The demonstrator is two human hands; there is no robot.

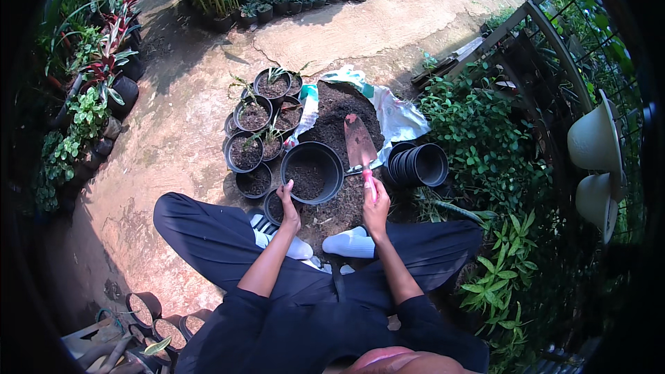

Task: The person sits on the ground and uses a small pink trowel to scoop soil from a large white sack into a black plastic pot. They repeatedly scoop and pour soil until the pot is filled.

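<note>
My left hand [289,208] grips the near left rim of a round black plant pot [315,152], thumb up along its side. Dark soil lies in the bottom of this pot. In my right hand [376,209] is the reddish handle of a garden trowel [359,144]. Its soil-smeared blade points away from me, over the edge of a heap of dark soil [339,105]. That heap rests in an opened white plastic sack [398,116], just beyond the pot.
Several small black pots [253,113] of soil, some with seedlings, crowd left of the sack. Nested black pots [418,165] lie on their side at the right, near leafy plants [471,125]. Two pale hats [594,137] hang on the right fence. More filled pots [143,309] stand lower left.
</note>
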